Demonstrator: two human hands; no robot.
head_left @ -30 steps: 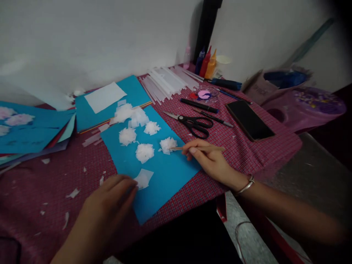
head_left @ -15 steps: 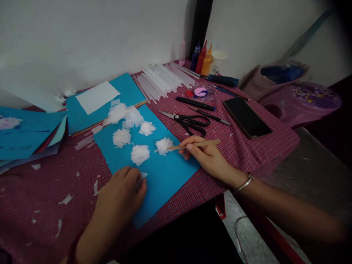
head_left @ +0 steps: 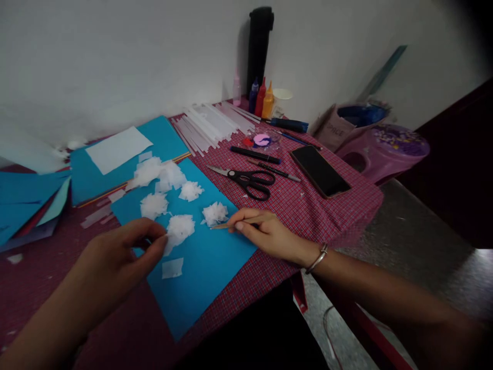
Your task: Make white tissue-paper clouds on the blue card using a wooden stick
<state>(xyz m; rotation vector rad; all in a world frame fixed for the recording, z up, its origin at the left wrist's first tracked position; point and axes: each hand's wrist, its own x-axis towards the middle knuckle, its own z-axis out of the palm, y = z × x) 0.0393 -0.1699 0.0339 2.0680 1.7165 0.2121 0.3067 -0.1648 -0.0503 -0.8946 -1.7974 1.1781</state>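
My right hand grips a thin wooden stick, its tip touching the blue sheet at the lower edge of a crumpled white paper puff. On the left, my left hand has thumb and forefinger pinched together beside another white puff; whatever is between the fingertips is too small to make out. A small square of white tissue paper lies flat on the blue sheet, below that puff. Two further puffs and a pile of loose tissue squares are farther up.
Black-handled scissors, a marker, a pen and a phone lie right of the sheet. White paper strips, paint bottles and a paint palette stand behind. A blue folder is at left.
My left hand has lifted from the tissue square and moved left and up, uncovering it. The stick in my right hand has shifted down to the puff's lower edge. The camera view has turned right.
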